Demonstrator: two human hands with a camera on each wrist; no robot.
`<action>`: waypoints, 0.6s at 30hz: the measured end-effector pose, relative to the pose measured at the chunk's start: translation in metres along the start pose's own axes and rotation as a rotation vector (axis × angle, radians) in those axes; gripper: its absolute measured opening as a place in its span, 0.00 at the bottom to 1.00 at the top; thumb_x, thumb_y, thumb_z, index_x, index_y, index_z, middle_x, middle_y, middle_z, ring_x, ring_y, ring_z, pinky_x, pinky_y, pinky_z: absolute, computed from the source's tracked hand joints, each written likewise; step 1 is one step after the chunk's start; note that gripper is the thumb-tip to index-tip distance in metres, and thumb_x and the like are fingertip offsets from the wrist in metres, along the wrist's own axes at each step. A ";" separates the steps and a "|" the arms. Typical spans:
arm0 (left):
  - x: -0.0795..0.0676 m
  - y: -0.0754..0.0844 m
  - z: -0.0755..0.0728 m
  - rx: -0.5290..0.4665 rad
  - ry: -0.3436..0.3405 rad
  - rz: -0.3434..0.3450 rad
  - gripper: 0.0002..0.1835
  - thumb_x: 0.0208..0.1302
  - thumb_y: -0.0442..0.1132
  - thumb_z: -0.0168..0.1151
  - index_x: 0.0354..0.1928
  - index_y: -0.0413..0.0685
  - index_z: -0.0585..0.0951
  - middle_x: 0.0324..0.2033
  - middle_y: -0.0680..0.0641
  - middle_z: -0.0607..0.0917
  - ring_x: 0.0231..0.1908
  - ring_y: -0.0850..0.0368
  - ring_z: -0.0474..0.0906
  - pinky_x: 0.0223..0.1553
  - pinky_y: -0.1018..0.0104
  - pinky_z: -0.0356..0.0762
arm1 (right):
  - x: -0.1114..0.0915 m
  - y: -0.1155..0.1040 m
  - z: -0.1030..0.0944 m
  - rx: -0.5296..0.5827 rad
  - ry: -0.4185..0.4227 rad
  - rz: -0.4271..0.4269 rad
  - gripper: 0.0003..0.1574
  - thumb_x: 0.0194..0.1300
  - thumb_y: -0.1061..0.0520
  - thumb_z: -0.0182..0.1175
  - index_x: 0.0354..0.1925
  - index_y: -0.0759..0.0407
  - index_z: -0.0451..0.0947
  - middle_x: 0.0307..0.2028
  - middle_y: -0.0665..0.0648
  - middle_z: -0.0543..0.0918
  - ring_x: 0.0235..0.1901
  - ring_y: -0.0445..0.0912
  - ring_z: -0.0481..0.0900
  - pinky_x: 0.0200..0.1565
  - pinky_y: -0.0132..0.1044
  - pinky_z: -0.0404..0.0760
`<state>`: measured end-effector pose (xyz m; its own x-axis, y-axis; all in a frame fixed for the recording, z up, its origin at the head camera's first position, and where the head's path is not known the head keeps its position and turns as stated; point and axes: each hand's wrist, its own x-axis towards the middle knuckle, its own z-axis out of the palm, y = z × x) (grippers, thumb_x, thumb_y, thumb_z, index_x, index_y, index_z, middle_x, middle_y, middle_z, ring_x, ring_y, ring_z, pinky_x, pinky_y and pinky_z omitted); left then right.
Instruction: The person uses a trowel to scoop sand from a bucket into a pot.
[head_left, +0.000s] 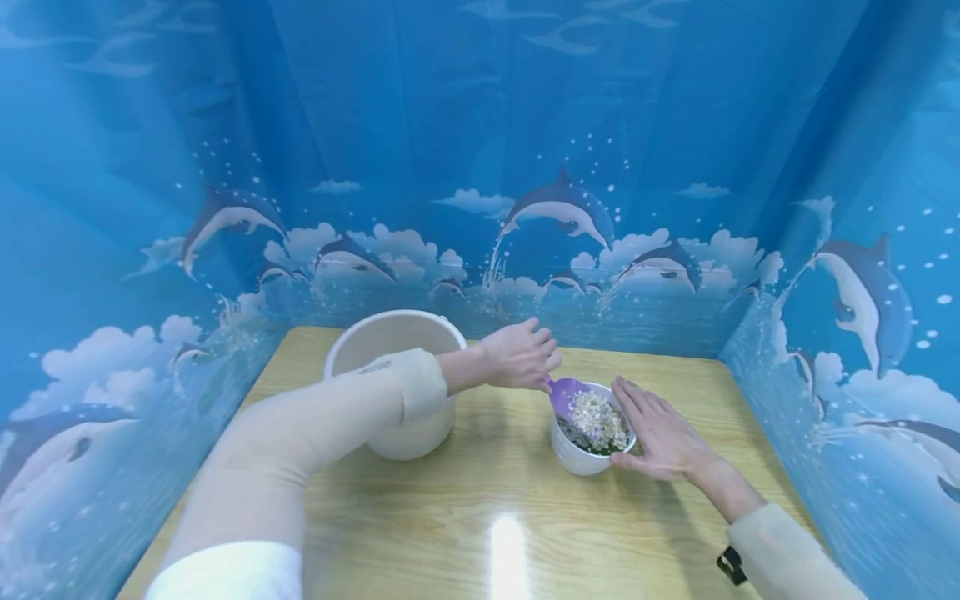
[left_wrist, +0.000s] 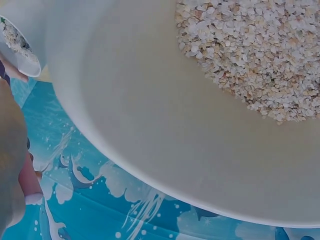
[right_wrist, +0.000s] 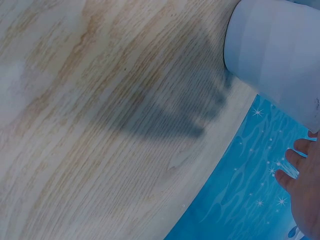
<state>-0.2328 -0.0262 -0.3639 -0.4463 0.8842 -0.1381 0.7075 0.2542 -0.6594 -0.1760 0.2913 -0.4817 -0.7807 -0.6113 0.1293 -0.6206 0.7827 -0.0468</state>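
My left hand [head_left: 522,357] grips the handle of a purple scoop [head_left: 564,395], tilted at the left rim of a small white pot [head_left: 576,460]. Pale gravel [head_left: 597,417] spreads from the scoop's mouth over the pot, with darker grains and some green below it. On the pot's right side, my right hand [head_left: 660,429] rests against the rim, fingers straight, thumb toward the front. In the right wrist view, part of this hand [right_wrist: 306,185] shows beside the pot's wall [right_wrist: 277,55]. The left fingers are partly cut off in the left wrist view.
Left of the pot stands a large white bucket [head_left: 411,437], partly behind my left forearm. Loose pale gravel [left_wrist: 260,55] lies in its bottom. Both containers stand on a wood-grain table [head_left: 420,525], with blue dolphin-print curtains [head_left: 480,108] along its back and sides.
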 end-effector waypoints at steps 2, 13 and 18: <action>0.001 0.001 0.000 0.021 -0.001 0.000 0.33 0.81 0.71 0.29 0.55 0.55 0.76 0.49 0.54 0.85 0.52 0.58 0.81 0.54 0.63 0.78 | 0.000 0.000 0.000 -0.002 -0.008 0.005 0.73 0.62 0.24 0.64 0.81 0.71 0.49 0.81 0.74 0.57 0.77 0.71 0.63 0.73 0.69 0.66; 0.006 0.007 0.000 0.047 0.003 -0.006 0.34 0.80 0.72 0.30 0.54 0.55 0.76 0.52 0.54 0.87 0.52 0.58 0.82 0.54 0.64 0.76 | 0.000 0.000 0.001 0.004 -0.015 0.002 0.74 0.61 0.24 0.65 0.81 0.71 0.48 0.81 0.74 0.56 0.77 0.71 0.62 0.74 0.68 0.66; 0.008 0.009 0.000 0.047 -0.015 -0.005 0.35 0.80 0.72 0.29 0.57 0.55 0.76 0.56 0.53 0.87 0.57 0.57 0.81 0.56 0.64 0.76 | 0.000 0.001 0.001 0.005 -0.006 -0.001 0.74 0.61 0.24 0.65 0.81 0.71 0.49 0.80 0.74 0.57 0.77 0.71 0.62 0.73 0.68 0.67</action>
<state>-0.2301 -0.0174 -0.3711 -0.4581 0.8769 -0.1456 0.6790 0.2395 -0.6940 -0.1767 0.2921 -0.4825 -0.7804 -0.6129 0.1237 -0.6219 0.7814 -0.0519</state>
